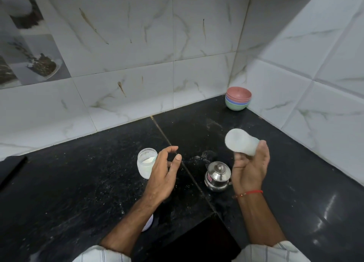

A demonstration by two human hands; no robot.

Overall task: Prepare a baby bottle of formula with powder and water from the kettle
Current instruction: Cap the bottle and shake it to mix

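Nearest the viewer, two striped sleeves point(102, 255) frame a notch in the black stone surface point(78, 192), where its front edge steps back into a dark gap between the forearms. A white lid-like piece point(148, 223) shows partly from under the left forearm, close to that edge.

The left hand point(164, 172) hovers above the surface with fingers loosely spread and thumb apart, holding nothing. Just beyond it stands an open jar of white powder point(146, 162), partly hidden by the hand.

The right hand point(251, 168) is raised, palm up, its fingers curled round a frosted baby bottle point(241, 142) that lies tilted and blurred, well above the surface. Below and just left of this hand sits a small steel kettle point(217, 176) with its lid on, between the two hands.

A seam runs diagonally between jar and kettle. Behind them the stone stretches bare to the tiled walls, which meet in a corner where stacked coloured bowls point(238, 101) sit.
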